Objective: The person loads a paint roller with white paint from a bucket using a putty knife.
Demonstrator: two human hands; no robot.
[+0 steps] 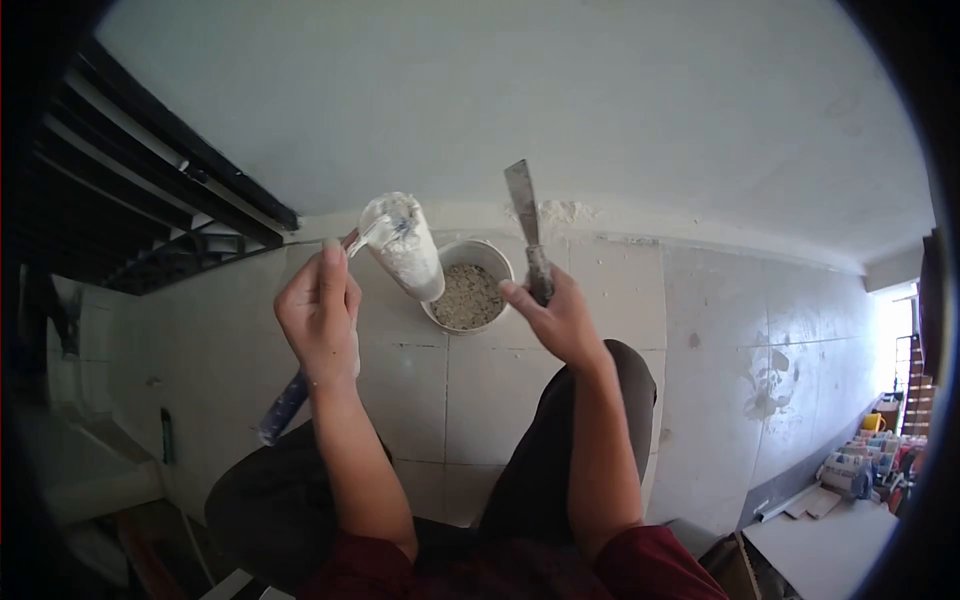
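My left hand (325, 310) grips a paint roller (408, 250) by its frame, and the dark blue handle sticks out below my wrist. The white roller sleeve is caked with paint or plaster and tilts downward, its lower end at the left rim of a white bucket (503, 262). Crumbly grey-beige flakes (465, 298) lie inside the bucket. On the bucket's right side, my right hand (562, 315) is closed around the handle of a putty knife (527, 205), whose metal blade points up, apart from the roller.
A pale wall (560, 100) rises beyond the tiled floor (420, 380), with white debris along its base. Black railings (150, 180) stand at the left. A dark slim tool (167, 435) lies on the left floor. Several boxes and items (865, 460) are piled at far right.
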